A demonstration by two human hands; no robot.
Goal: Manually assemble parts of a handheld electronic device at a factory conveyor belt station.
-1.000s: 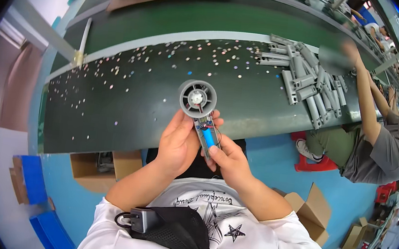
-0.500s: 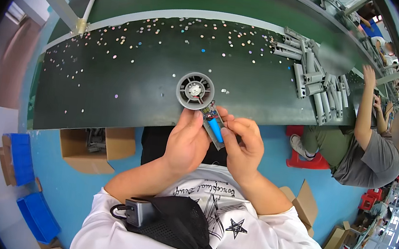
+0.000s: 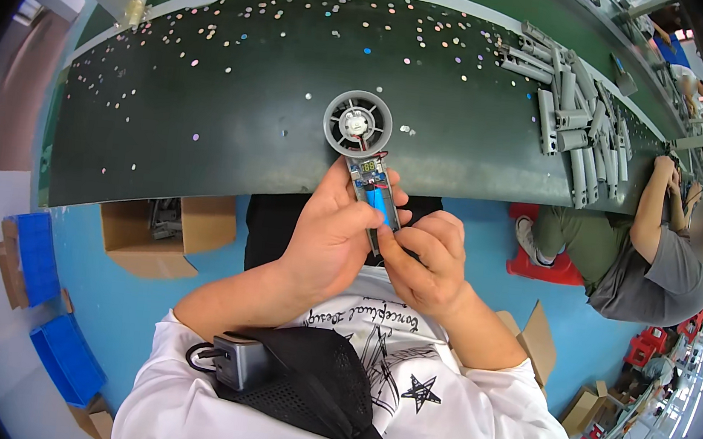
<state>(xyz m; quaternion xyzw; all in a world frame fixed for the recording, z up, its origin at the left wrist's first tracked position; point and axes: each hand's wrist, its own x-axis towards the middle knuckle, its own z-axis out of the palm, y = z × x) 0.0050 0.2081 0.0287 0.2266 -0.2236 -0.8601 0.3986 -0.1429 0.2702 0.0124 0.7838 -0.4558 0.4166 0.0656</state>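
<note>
A grey handheld fan (image 3: 358,124) with a round ring head is held over the near edge of the dark worktable (image 3: 249,136). Its handle is uncovered, showing a small circuit board (image 3: 368,172) with a digit display, thin red wires and a blue cylindrical battery (image 3: 377,206). My left hand (image 3: 329,226) wraps round the handle, its thumb lying on the battery. My right hand (image 3: 429,258) is closed at the handle's lower end, thumb and forefinger pressed together beside the battery; whatever is between those fingertips is too small to make out.
Grey handle shells (image 3: 581,115) lie heaped at the table's right. Small round dots (image 3: 296,16) are scattered over its far side. A cardboard box (image 3: 166,234) with grey parts stands below at left. A seated person (image 3: 656,260) works at right, near a red stool (image 3: 544,261).
The fan has turned more upright, its handle nearer vertical. My left thumb has moved onto the battery, and my right hand has slid down toward the handle's end. The whole view has shifted slightly.
</note>
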